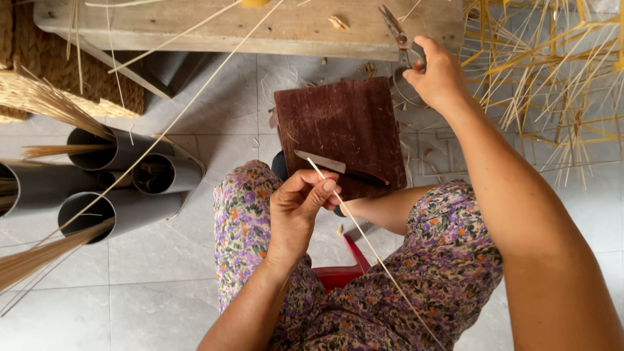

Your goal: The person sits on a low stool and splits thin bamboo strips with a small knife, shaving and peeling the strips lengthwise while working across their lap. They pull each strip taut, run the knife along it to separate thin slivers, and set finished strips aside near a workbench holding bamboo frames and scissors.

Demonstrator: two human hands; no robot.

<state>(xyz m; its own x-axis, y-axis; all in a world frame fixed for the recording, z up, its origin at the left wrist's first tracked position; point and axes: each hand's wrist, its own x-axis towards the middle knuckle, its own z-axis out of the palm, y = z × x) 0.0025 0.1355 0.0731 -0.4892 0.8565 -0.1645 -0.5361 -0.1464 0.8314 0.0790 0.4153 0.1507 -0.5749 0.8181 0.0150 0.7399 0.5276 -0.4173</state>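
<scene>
- strip (374,250) of pale cane or bamboo, thin and long, runs from the left hand (296,208) down and to the right across the lap, over the flowered fabric, and out at the bottom of the view.
- judged by its look it is very light, springy along its length yet easy to snap or kink if bent sharply; its smooth skin may slide in a loose grip, so a pinch close to the working end suits it best.
- left hand is closed around the strip near its upper tip, thumb pressed against the curled fingers (323,190), with only a short bit sticking out above them toward the knife (341,168).
- knife lies on the dark red board (338,123) resting on the knees, just beyond the strip's tip; whether they touch cannot be told.
- right hand (439,78) reaches up to the wooden bench (260,32) and is wrapped about the handles of the scissors (400,36), blades pointing away; how tightly it grips cannot be told.
- grey tubes (117,188) holding bundled strips stand at the left.
</scene>
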